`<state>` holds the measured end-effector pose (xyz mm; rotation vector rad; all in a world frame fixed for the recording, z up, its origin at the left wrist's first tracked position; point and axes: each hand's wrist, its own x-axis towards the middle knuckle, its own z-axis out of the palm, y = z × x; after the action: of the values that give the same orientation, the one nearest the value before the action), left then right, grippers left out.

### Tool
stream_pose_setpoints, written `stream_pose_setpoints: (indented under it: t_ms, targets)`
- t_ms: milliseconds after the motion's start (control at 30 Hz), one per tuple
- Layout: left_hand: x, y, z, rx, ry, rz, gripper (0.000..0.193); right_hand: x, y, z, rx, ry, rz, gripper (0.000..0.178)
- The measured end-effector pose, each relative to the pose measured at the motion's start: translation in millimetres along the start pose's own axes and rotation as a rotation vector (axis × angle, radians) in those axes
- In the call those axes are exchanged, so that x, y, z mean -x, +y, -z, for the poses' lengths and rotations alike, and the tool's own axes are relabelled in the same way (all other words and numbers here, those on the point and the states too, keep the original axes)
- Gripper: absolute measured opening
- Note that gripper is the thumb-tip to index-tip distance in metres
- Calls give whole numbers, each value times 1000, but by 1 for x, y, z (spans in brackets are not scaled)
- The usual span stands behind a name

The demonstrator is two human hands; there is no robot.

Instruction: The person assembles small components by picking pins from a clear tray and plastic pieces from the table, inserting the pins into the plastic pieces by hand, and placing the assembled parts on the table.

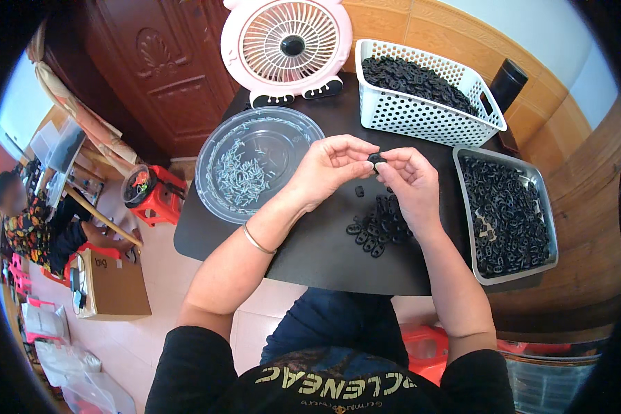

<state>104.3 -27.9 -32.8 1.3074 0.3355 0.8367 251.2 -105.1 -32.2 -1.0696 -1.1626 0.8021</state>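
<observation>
A small black plastic part (376, 159) is pinched between the fingertips of both hands above the dark table (310, 255). My left hand (332, 165) grips it from the left, thumb and forefinger closed. My right hand (415, 185) closes on its other side; the fingers hide much of its shape. Below them lies a heap of black oval parts with holes (372, 233), partly covered by my right hand. One loose black piece (359, 191) sits apart from the heap. Left of my left hand stands a round clear plastic tub (210, 148) holding many small silvery screw-like pieces (240, 181).
A white perforated basket (421, 126) full of black parts stands at the back right. A metal tray (467, 238) of black parts lies at the right. Behind the tub is a pink fan (293, 48). Another person (34, 214) sits far left, near a cardboard box (114, 286).
</observation>
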Motion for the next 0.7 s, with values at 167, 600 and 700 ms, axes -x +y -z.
stream_pose_setpoints:
  t_ms: [167, 600, 700]
  targets:
    - [0, 0, 3, -5, -20, 12, 22, 0, 0, 3, -46, -17, -19, 12]
    - [2, 4, -2, 86, -18, 94, 14, 2, 2, -1, 11, -5, 21, 9]
    - [2, -1, 2, 137, -22, 127, 10, 3, 5, -2, 193, 26, 111, 9]
